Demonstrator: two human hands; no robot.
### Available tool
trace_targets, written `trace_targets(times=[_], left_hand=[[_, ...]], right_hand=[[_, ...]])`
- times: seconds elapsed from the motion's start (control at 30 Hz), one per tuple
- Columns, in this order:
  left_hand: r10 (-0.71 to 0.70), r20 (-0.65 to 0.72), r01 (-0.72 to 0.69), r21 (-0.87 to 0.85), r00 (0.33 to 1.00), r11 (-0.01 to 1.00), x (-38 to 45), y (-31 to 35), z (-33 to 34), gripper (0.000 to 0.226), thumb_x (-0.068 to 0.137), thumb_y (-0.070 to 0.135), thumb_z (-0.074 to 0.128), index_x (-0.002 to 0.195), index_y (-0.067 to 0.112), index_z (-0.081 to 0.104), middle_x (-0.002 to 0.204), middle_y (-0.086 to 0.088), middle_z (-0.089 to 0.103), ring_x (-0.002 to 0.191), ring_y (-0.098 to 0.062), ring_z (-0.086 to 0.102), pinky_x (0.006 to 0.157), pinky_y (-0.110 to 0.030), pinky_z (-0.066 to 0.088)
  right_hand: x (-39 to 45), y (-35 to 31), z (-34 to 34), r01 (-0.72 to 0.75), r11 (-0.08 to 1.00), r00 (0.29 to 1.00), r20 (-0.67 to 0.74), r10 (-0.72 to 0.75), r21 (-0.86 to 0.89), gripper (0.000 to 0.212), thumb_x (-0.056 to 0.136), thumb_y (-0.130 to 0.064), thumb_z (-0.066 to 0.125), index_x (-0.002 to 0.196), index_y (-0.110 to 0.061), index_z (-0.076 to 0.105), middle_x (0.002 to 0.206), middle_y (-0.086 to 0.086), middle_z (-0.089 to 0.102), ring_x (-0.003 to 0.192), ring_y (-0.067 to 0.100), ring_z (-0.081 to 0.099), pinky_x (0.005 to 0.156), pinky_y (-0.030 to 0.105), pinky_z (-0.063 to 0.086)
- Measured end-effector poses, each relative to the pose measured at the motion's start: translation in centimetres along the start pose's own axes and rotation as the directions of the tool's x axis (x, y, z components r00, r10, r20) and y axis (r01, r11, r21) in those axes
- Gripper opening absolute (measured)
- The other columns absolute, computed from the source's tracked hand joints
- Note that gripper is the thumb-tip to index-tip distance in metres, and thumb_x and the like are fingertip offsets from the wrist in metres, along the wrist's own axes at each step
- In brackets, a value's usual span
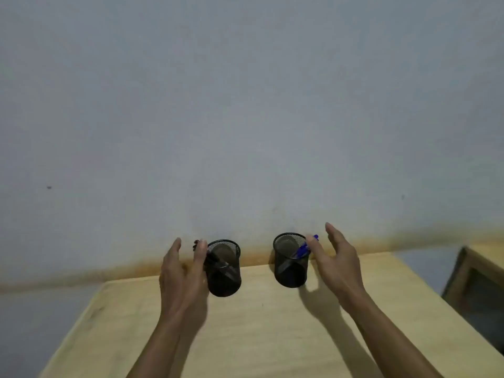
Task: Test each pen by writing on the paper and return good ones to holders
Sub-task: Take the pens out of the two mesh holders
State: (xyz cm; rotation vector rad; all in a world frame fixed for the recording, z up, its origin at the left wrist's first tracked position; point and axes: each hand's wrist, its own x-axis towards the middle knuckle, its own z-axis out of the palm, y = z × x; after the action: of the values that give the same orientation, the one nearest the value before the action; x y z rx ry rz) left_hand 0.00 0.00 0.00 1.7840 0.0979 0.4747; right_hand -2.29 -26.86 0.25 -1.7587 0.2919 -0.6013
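2 mesh holders (224,268), left hand (184,274) beside one, right hand (336,257) beside other (291,260)

A pale wooden table (272,336) spreads beneath and behind the fingers, its far edge against the wall; a grey-blue wall (245,105) rises beyond the fingertips and fills most of the view; an orange-brown stain (395,242) runs along the wall's foot, level with the fingertips; a dark wood-framed piece of furniture (476,285), blurred, stands well right of the fingers, beside the table's edge.
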Motion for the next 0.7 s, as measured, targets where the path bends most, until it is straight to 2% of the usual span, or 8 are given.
trace_targets(times=[0.07, 0.13, 0.2, 0.3, 0.37, 0.47, 0.57, 0.7], left_hand=[[-0.035, 0.019, 0.035, -0.030, 0.999, 0.999, 0.6, -1.3, 1.4, 0.074, 0.088, 0.065, 0.056, 0.149, 0.028, 0.038, 0.155, 0.004, 0.036, 0.141, -0.021, 0.037, 0.105, -0.032, 0.030], [-0.113, 0.020, 0.115, -0.134, 0.993, 0.984, 1.1, -2.5, 2.5, 0.071, 0.075, 0.076, 0.065, 0.135, 0.039, 0.051, 0.145, 0.011, 0.047, 0.132, -0.019, 0.048, 0.107, -0.042, 0.040], [-0.117, -0.012, 0.114, -0.149, 0.993, 0.982, 1.7, -3.4, 3.6, 0.073, 0.068, 0.081, 0.066, 0.125, 0.036, 0.057, 0.135, 0.013, 0.052, 0.124, -0.016, 0.054, 0.103, -0.047, 0.048], [-0.062, -0.052, 0.054, -0.137, 0.997, 0.989, 2.0, -3.6, 4.5, 0.075, 0.076, 0.062, 0.068, 0.135, 0.019, 0.055, 0.145, 0.007, 0.041, 0.115, -0.002, 0.055, 0.096, -0.016, 0.047], [-0.041, -0.058, 0.030, -0.170, 0.997, 0.985, 1.9, -3.6, 5.1, 0.070, 0.076, 0.050, 0.073, 0.135, 0.015, 0.056, 0.146, 0.008, 0.038, 0.110, 0.005, 0.056, 0.084, -0.003, 0.047], [-0.031, -0.073, 0.021, -0.139, 0.997, 0.990, 1.7, -3.4, 5.8, 0.070, 0.068, 0.052, 0.079, 0.130, 0.026, 0.059, 0.140, 0.011, 0.042, 0.118, 0.005, 0.050, 0.096, -0.019, 0.048], [-0.090, -0.078, 0.076, -0.168, 0.993, 0.983, 2.0, -3.0, 6.6, 0.072, 0.067, 0.040, 0.087, 0.131, 0.031, 0.055, 0.132, 0.004, 0.042, 0.104, -0.001, 0.054, 0.085, -0.012, 0.044], [-0.125, -0.107, 0.108, -0.151, 0.986, 0.983, 2.3, -3.1, 7.4, 0.058, 0.075, 0.048, 0.080, 0.128, 0.037, 0.056, 0.134, 0.002, 0.039, 0.114, -0.015, 0.054, 0.098, -0.030, 0.049]], right_hand=[[0.8, 1.1, 0.9, -0.046, 0.998, 0.999, -0.002, 0.047, 0.031, 0.067, 0.093, -0.040, 0.070, 0.152, -0.022, 0.045, 0.158, -0.002, 0.045, 0.145, 0.016, 0.042, 0.109, 0.028, 0.035], [1.1, 2.4, 1.8, -0.077, 0.996, 0.997, 0.000, 0.077, 0.049, 0.064, 0.093, -0.038, 0.071, 0.150, -0.021, 0.049, 0.155, 0.000, 0.050, 0.141, 0.015, 0.046, 0.104, 0.026, 0.037], [1.3, 3.1, 2.8, -0.110, 0.990, 0.994, -0.002, 0.110, 0.088, 0.059, 0.093, -0.035, 0.071, 0.147, -0.020, 0.053, 0.148, -0.001, 0.057, 0.131, 0.012, 0.052, 0.096, 0.019, 0.040], [1.6, 3.7, 3.7, -0.087, 0.987, 0.996, 0.003, 0.087, 0.137, 0.049, 0.096, -0.026, 0.069, 0.142, -0.017, 0.058, 0.139, -0.004, 0.059, 0.122, 0.007, 0.051, 0.073, -0.003, 0.042], [1.5, 4.1, 4.2, -0.058, 0.988, 0.998, -0.005, 0.060, 0.141, 0.043, 0.096, -0.026, 0.069, 0.137, -0.017, 0.064, 0.149, -0.007, 0.053, 0.127, 0.005, 0.049, 0.076, -0.007, 0.039], [1.2, 4.2, 5.2, -0.062, 0.981, 0.998, 0.002, 0.062, 0.185, 0.045, 0.096, -0.030, 0.067, 0.139, -0.018, 0.062, 0.157, -0.013, 0.043, 0.134, 0.009, 0.048, 0.088, 0.008, 0.044], [1.0, 4.2, 6.1, -0.096, 0.962, 0.995, 0.007, 0.097, 0.254, 0.056, 0.099, -0.029, 0.062, 0.152, -0.017, 0.047, 0.147, -0.015, 0.045, 0.127, 0.006, 0.052, 0.069, -0.004, 0.044], [1.0, 3.9, 6.7, -0.111, 0.945, 0.994, 0.053, 0.099, 0.307, 0.054, 0.103, -0.027, 0.054, 0.155, -0.015, 0.041, 0.143, -0.023, 0.036, 0.090, -0.038, 0.046, 0.062, -0.009, 0.038]])
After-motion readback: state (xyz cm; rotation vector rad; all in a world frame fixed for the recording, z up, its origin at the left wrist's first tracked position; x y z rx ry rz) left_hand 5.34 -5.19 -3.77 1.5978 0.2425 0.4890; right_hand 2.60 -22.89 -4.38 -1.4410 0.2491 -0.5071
